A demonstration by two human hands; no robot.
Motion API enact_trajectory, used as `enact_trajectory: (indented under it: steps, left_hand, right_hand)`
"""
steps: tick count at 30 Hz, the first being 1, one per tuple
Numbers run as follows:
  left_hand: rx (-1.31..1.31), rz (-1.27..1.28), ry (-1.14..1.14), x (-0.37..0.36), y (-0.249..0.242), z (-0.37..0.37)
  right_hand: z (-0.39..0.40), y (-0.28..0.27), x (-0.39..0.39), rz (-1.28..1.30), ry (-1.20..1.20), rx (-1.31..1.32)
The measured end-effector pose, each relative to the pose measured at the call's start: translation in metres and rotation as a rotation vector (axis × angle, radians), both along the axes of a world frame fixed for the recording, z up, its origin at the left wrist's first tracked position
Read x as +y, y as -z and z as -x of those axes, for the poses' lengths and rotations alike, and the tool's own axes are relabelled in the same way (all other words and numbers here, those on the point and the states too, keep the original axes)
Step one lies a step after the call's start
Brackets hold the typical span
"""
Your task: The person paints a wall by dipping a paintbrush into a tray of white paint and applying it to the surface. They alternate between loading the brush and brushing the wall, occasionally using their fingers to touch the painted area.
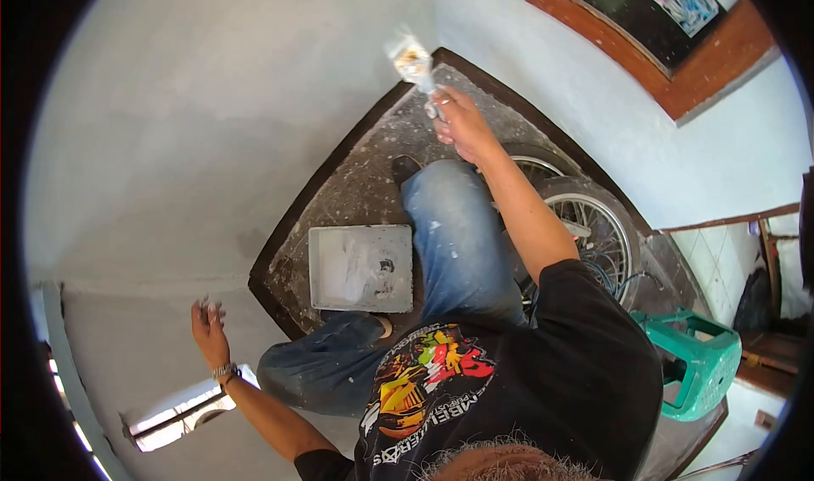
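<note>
My right hand (460, 125) is closed round the handle of a paintbrush (412, 61). The brush points up toward the wall corner, and its bristle end is whitish and slightly blurred. To the left, my left hand (209, 333) is raised near the wall (153, 167) with its fingers apart and nothing visible in it. Greyish marks show on those fingertips. Between the left wall and my knee, a grey paint tray (405, 265) rests on the floor, holding pale paint (335, 265) along its left side.
Bicycle-like wheels (632, 235) lie to the right of my leg. A green plastic stool (721, 367) stands behind them. The floor (373, 155) is spattered, with dark skirting (331, 163) along the walls. A wood-framed window (678, 95) is set in the right wall.
</note>
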State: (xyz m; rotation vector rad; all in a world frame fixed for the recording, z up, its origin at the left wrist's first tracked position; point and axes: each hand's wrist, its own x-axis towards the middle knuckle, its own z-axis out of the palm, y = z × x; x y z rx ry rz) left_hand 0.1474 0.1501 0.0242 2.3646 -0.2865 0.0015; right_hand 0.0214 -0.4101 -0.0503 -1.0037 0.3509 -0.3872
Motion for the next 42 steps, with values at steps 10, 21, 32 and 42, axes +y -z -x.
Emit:
enact_trajectory:
  steps: [10, 21, 32, 42]
  left_hand:
    - [0.087, 0.212, 0.222, -0.039, 0.001, -0.055]
    - [0.212, 0.128, 0.137, 0.019, 0.039, -0.061]
    - [0.352, -0.067, 0.007, 0.065, 0.079, -0.05]
    - [0.385, -0.12, -0.038, 0.053, 0.096, -0.077]
  right_hand:
    - [-0.034, -0.002, 0.142, 1.129, -0.521, 0.329]
    - [0.002, 0.019, 0.12, 0.371, -0.297, 0.197]
    - [0.133, 0.143, -0.169, 1.205, 0.733, 0.877]
    - [0.161, 0.199, -0.219, 1.104, 0.75, 1.293]
